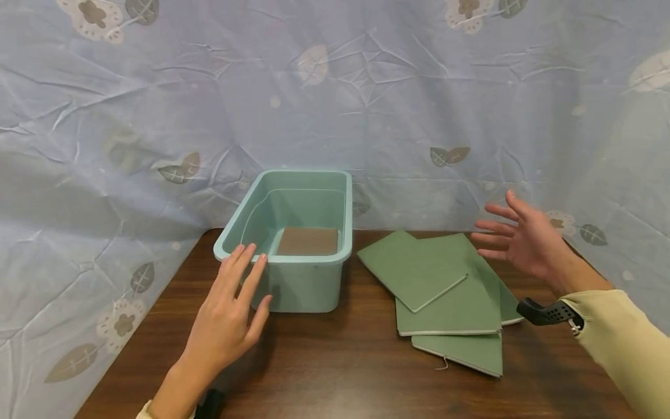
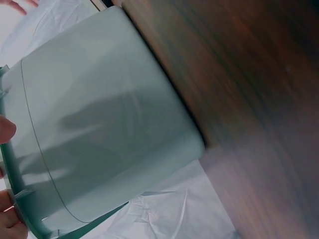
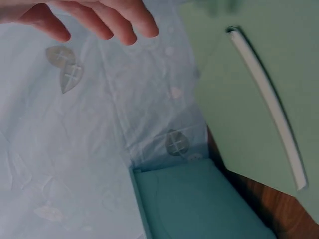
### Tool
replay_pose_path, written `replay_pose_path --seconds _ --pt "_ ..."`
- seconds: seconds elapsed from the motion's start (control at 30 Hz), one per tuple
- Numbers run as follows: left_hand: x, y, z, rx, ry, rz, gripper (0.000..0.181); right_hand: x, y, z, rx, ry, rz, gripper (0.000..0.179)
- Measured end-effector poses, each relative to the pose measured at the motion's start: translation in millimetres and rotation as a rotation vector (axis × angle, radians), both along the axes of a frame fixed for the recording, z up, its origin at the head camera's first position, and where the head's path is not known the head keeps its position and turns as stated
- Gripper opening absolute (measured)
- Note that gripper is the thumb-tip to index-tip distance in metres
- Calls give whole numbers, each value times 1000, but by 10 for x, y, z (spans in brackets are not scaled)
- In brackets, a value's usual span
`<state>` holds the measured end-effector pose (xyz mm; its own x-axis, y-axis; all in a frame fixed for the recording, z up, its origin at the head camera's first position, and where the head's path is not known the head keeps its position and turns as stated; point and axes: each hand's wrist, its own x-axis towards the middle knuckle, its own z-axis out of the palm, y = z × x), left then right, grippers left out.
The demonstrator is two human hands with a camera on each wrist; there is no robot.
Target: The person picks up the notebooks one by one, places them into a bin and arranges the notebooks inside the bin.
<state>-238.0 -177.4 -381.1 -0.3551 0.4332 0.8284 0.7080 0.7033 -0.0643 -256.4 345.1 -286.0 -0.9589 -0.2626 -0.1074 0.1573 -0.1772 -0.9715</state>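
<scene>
A pale teal plastic bin stands on the left of the table. On its floor lies a flat brown rectangular piece. My left hand is at the bin's front left corner, fingers extended and tips right at the rim; in the left wrist view its fingertips show along the rim beside the bin's wall. Several green notebooks overlap in a loose, fanned pile right of the bin. Beyond the pile's right side, my right hand is raised with spread fingers, holding nothing.
The dark wooden table carries the bin and the notebooks. A pale, wrinkled cloth with leaf and flower prints hangs behind and along the sides. A thin ribbon sticks out from the lowest notebook. A black strap circles the right wrist.
</scene>
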Motion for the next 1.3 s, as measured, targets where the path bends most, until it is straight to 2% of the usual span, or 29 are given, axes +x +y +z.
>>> replay_pose_path --seconds 0.27,0.47,0.8,1.3 --pt "-8 10 5 9 -5 -6 55 -27 -66 -303 148 -128 -34 90" --pt "6 6 3 6 -22 -2 56 -50 -98 -475 140 -189 -47 94" --pt "16 7 19 8 -23 5 56 -57 -130 -508 106 -217 -57 94" --pt "67 5 108 -4 -48 14 57 -78 -149 -556 85 -286 -105 96"
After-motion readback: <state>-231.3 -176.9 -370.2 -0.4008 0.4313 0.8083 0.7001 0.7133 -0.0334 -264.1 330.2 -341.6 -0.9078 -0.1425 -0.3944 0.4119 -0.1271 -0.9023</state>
